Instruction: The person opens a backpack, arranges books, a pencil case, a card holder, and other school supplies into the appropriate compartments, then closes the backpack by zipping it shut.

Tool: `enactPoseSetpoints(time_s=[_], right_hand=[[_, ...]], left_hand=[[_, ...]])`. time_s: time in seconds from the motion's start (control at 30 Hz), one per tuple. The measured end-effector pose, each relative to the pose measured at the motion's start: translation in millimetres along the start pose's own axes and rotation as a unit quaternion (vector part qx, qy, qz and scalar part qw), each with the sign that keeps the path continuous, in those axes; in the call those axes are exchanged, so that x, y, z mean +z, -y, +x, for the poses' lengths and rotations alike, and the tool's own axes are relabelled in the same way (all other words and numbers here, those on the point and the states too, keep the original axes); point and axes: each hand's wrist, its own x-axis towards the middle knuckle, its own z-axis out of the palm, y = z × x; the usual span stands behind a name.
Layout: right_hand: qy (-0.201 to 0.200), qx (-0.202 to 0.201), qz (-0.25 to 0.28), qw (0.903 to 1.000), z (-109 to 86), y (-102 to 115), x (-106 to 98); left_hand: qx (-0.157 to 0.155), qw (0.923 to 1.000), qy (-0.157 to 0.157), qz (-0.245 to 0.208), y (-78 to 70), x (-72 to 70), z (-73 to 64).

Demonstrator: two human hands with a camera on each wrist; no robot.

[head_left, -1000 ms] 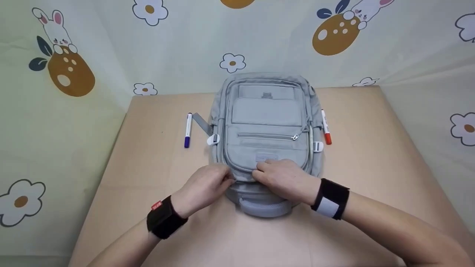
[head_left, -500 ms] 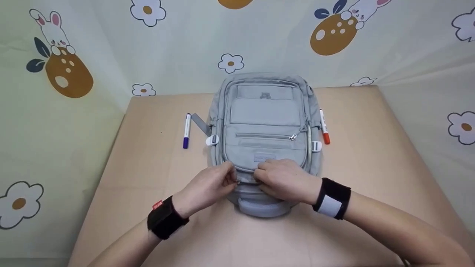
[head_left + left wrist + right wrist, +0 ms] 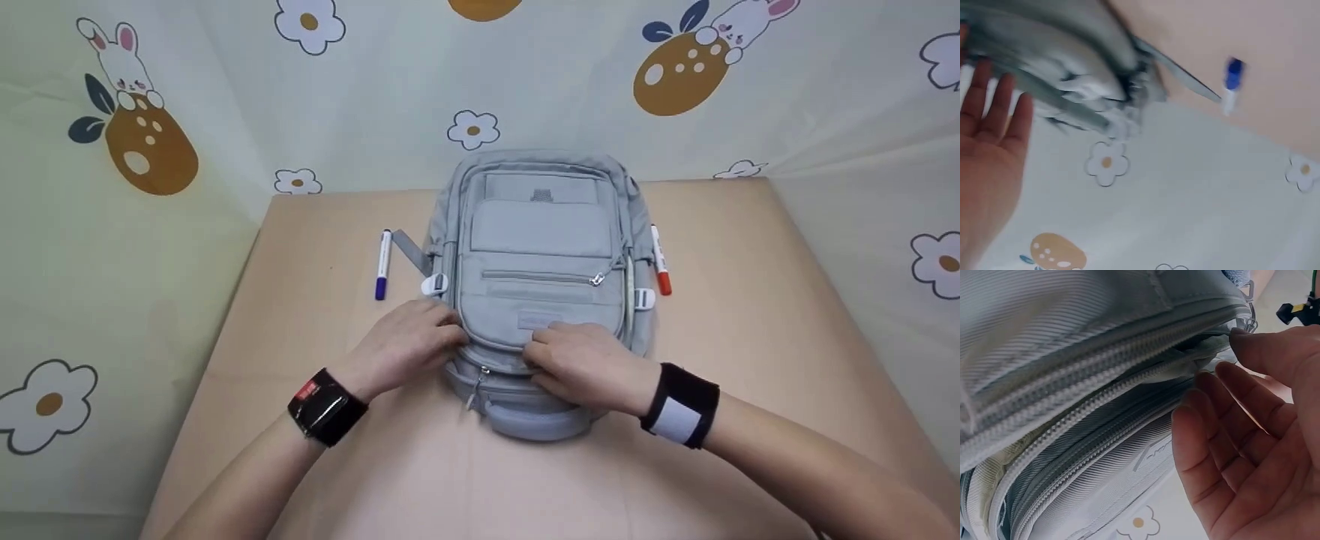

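Nearest, black wristbands (image 3: 681, 405) on both wrists. Next, carry handle (image 3: 537, 421) of a gray backpack (image 3: 541, 229), lying front up at the middle of a tan tabletop (image 3: 315, 337); to its left, zipper pull (image 3: 485, 370) with trailing cord. Slightly farther, left hand (image 3: 409, 337) at the near left edge of the backpack, fingers loosely extended, grasping nothing; right hand (image 3: 585, 364) at the near end, thumb and fingertips pinching the rim of an opening with parted zipper teeth (image 3: 1100, 363). Farther left, blue-capped marker (image 3: 383, 264), near a loose strap (image 3: 412, 252); farther right, red-capped marker (image 3: 661, 262), just beside the backpack. Farthest, backdrop (image 3: 375, 97) printed with flowers and rabbits.
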Motion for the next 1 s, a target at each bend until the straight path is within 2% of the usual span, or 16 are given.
enactPoseSetpoints(time_s=[0.07,0.17,0.33,0.47,0.53,0.73,0.8,0.87,1.0], right_hand=[[-0.003,-0.001,0.0,1.0,0.1,0,0],[-0.016,-0.012,-0.002,0.9998,4.5,4,0],[-0.013,-0.076,-0.025,0.9967,23.3,20,-4],[0.008,-0.149,-0.079,0.9857,38.9,35,-3],[0.012,-0.172,-0.117,0.978,45.3,40,-1],[0.025,-0.195,-0.196,0.9608,55.9,42,8],[0.028,-0.204,-0.211,0.9554,57.1,41,10],[0.034,-0.208,-0.198,0.9573,57.2,38,12],[0.058,-0.19,-0.101,0.9748,55.4,33,13]], left_hand=[[0.012,0.9999,-0.001,0.009,4.5,4.1,-1.0],[0.014,0.9999,0.003,0.008,6.7,6.3,-1.9],[0.004,0.9999,0.008,-0.013,7.0,3.8,-2.2],[-0.014,0.9992,0.009,-0.036,6.6,1.9,-3.3],[-0.021,0.9987,0.009,-0.046,6.1,1.6,-3.6],[-0.024,0.9977,0.009,-0.062,6.0,2.1,-3.0],[-0.014,0.9982,0.003,-0.059,7.2,3.1,-3.2],[-0.001,0.9986,-0.006,-0.052,8.6,4.0,-3.2],[0.013,0.9988,-0.02,-0.044,9.9,6.0,-3.5]])
